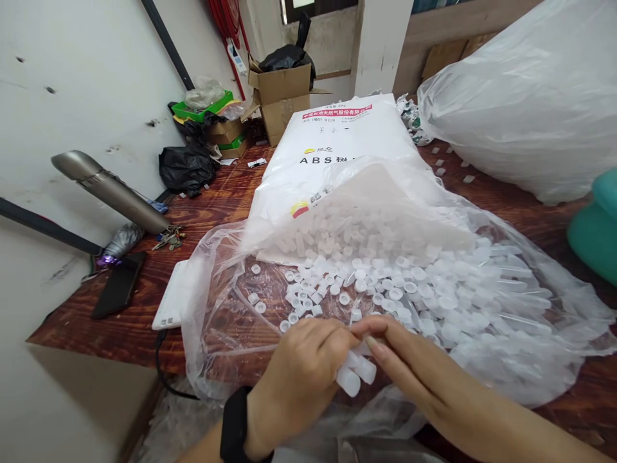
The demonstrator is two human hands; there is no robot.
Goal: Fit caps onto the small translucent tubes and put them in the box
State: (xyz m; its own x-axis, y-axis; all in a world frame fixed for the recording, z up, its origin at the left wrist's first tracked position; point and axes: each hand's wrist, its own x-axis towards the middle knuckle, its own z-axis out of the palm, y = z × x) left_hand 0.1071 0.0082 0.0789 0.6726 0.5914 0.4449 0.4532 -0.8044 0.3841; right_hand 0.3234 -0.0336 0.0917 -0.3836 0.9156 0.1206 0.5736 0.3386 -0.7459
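My left hand (308, 360), with a dark band at its wrist, is closed around several translucent white plastic tubes (355, 374) whose rounded ends poke out below the fingers. Against its knuckles, my right hand (409, 363) has thumb and forefinger drawn together; what lies between them is hidden. Just beyond both hands, loose white plastic caps (332, 289) are scattered on a clear plastic bag (216, 321). To the right, a heap of caps (448, 302) mixes with long clear tubes (520, 289) inside the film.
A printed white sack (337, 135) lies behind the pile. On the left are a phone (119, 286), a white box with a cable (172, 296), keys (171, 238) and a steel flask (110, 190). A bulging plastic bag (525, 96) and a teal object (595, 225) stand right.
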